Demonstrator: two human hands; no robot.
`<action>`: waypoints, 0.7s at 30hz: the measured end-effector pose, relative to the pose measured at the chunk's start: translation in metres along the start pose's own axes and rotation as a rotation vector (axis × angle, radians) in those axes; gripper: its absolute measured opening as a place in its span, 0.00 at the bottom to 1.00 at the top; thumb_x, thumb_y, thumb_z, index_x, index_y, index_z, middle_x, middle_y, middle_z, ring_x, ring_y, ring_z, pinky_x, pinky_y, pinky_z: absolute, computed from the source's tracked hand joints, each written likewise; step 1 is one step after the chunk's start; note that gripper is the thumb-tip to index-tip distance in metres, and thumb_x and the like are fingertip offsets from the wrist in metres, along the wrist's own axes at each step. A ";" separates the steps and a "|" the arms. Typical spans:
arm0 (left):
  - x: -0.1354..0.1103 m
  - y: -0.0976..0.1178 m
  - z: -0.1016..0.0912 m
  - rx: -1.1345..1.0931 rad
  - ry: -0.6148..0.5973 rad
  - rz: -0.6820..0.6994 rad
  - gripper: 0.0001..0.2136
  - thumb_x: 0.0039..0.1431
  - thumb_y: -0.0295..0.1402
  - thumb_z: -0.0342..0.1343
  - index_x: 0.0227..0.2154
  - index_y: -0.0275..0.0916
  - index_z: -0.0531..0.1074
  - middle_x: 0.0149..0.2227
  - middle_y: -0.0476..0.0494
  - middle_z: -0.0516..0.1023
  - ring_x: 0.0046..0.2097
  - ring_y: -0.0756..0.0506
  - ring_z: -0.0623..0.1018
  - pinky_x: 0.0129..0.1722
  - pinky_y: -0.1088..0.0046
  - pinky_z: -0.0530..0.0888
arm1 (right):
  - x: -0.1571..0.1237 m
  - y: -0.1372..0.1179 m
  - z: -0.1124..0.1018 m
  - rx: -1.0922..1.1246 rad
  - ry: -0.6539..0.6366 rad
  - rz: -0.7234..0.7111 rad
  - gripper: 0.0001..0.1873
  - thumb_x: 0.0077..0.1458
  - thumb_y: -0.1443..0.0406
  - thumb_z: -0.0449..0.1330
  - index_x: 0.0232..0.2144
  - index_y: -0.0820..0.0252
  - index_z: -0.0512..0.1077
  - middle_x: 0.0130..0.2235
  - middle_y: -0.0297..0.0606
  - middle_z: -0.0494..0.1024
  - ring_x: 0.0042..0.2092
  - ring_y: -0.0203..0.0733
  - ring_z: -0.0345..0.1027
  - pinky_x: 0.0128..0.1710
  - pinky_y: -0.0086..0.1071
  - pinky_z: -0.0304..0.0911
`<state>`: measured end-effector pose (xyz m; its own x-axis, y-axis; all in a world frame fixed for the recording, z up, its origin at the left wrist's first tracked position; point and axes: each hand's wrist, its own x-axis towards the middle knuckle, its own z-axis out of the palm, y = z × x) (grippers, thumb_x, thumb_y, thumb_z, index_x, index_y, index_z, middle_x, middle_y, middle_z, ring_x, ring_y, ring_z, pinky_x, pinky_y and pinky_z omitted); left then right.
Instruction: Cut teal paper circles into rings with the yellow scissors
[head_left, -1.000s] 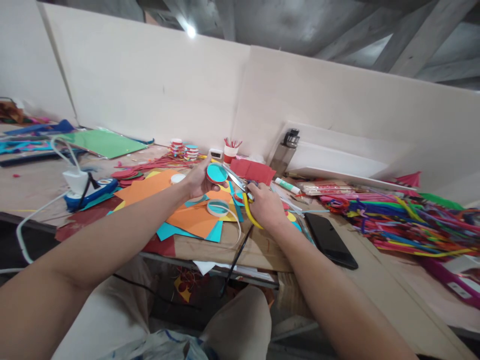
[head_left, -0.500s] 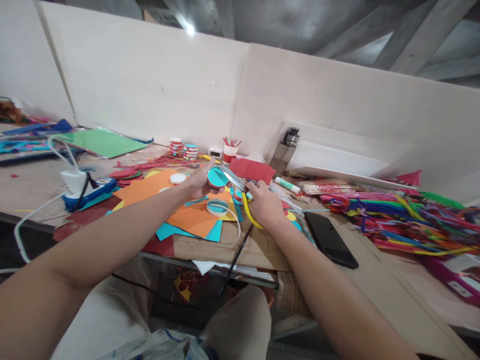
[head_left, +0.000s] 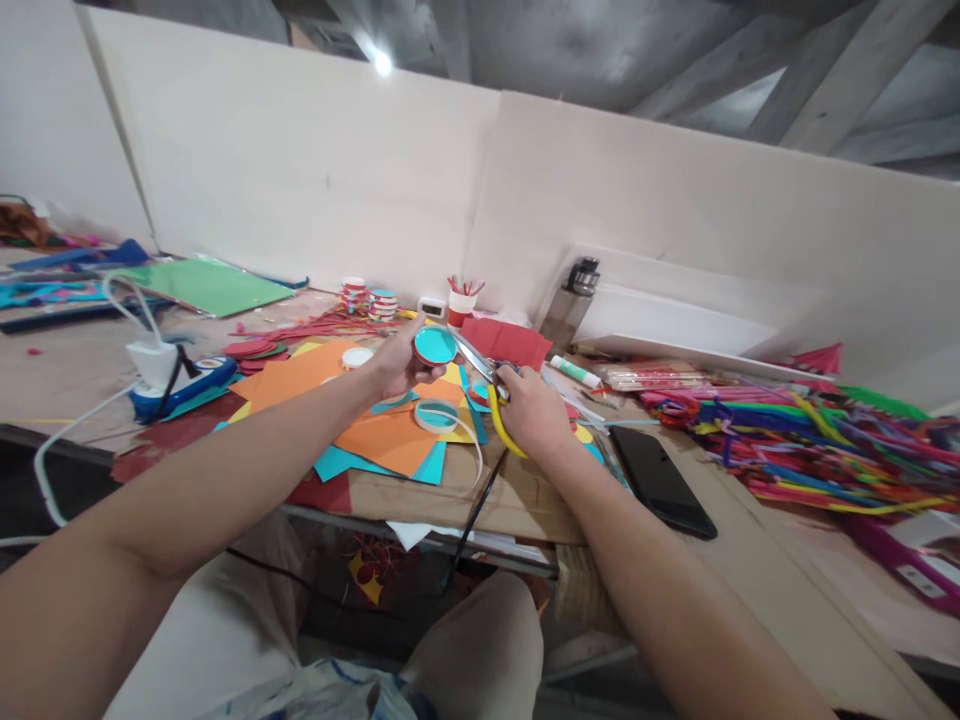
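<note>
My left hand (head_left: 396,366) grips a round turquoise-faced disc (head_left: 435,345) with a red and white edge, its face tilted up toward me. Just right of it, a pair of scissors (head_left: 475,358) points up and left from my right hand (head_left: 534,412), which is closed around the handles. A yellow loop (head_left: 501,425) hangs at that hand; whether it is part of the scissors I cannot tell. Below the disc, a roll of white ribbon (head_left: 436,416) lies with a loose end curling right. Orange paper sheets (head_left: 382,440) lie beneath it.
Stacked small discs (head_left: 382,304), a small digital clock (head_left: 433,307) and a cup of red sticks (head_left: 462,300) stand at the back. To the right lie a glue stick (head_left: 574,372), a black phone (head_left: 661,482) and many pipe cleaners (head_left: 802,440). A bottle (head_left: 571,305) leans by the wall.
The scissor blades, which overlapped the disc before, now sit to its right. My left hand has turned the disc so more of its turquoise face shows.
</note>
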<state>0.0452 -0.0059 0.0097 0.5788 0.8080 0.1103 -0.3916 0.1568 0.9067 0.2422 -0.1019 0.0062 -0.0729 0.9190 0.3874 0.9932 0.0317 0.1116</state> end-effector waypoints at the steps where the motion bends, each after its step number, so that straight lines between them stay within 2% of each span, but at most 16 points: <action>1: 0.000 0.000 0.000 0.004 0.008 0.004 0.30 0.66 0.54 0.37 0.36 0.32 0.72 0.29 0.34 0.79 0.19 0.52 0.70 0.13 0.81 0.54 | 0.000 0.000 0.000 0.010 0.002 0.002 0.22 0.63 0.66 0.49 0.58 0.51 0.66 0.45 0.44 0.75 0.43 0.48 0.72 0.36 0.35 0.61; 7: -0.002 -0.006 0.002 0.071 -0.009 -0.060 0.29 0.65 0.56 0.39 0.33 0.33 0.71 0.25 0.35 0.78 0.16 0.52 0.67 0.13 0.80 0.53 | -0.001 0.001 0.000 0.017 0.018 -0.010 0.22 0.62 0.61 0.52 0.58 0.51 0.66 0.49 0.44 0.71 0.43 0.48 0.71 0.35 0.34 0.61; 12: -0.003 -0.007 0.002 0.099 0.001 -0.107 0.30 0.63 0.58 0.40 0.31 0.33 0.71 0.24 0.34 0.77 0.16 0.51 0.68 0.13 0.79 0.53 | 0.000 0.003 0.002 -0.015 -0.002 -0.044 0.22 0.62 0.63 0.52 0.58 0.52 0.65 0.48 0.44 0.72 0.44 0.48 0.71 0.34 0.34 0.60; 21: -0.003 0.005 -0.004 0.136 -0.002 -0.200 0.38 0.59 0.64 0.32 0.26 0.32 0.71 0.21 0.32 0.76 0.16 0.48 0.71 0.12 0.77 0.56 | 0.000 0.002 0.001 -0.042 -0.013 -0.059 0.22 0.60 0.66 0.52 0.56 0.53 0.68 0.46 0.45 0.74 0.43 0.49 0.72 0.35 0.34 0.60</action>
<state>0.0386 -0.0053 0.0119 0.6369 0.7671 -0.0762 -0.1693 0.2356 0.9570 0.2444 -0.1019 0.0053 -0.1298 0.9210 0.3674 0.9826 0.0697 0.1723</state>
